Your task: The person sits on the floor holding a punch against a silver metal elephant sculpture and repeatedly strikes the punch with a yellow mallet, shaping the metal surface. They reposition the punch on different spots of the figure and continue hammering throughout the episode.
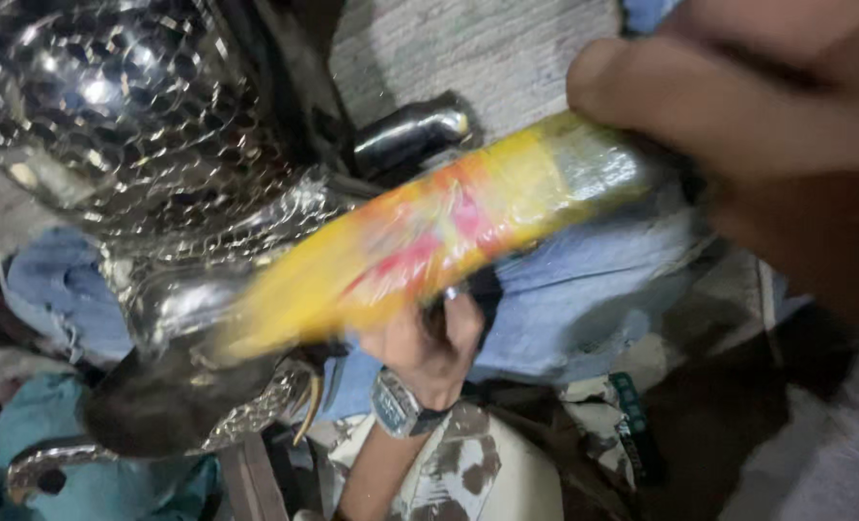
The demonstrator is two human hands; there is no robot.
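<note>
My right hand fills the upper right, very close to the camera, and grips one end of a long yellow, orange and red packet in clear wrap. The packet is blurred and slants down to the left across the middle. Just under it, my left hand, with a metal wristwatch, has its fingers curled. What those fingers grip is hidden by the packet and the blur. The left hand is beside a shiny chrome part with a honeycomb pattern.
A large chrome honeycomb-patterned body takes up the upper left, with a chrome tube behind the packet. Blue cloth lies at the centre right, teal cloth at the lower left. A white stained object sits at the bottom, grey concrete at the top.
</note>
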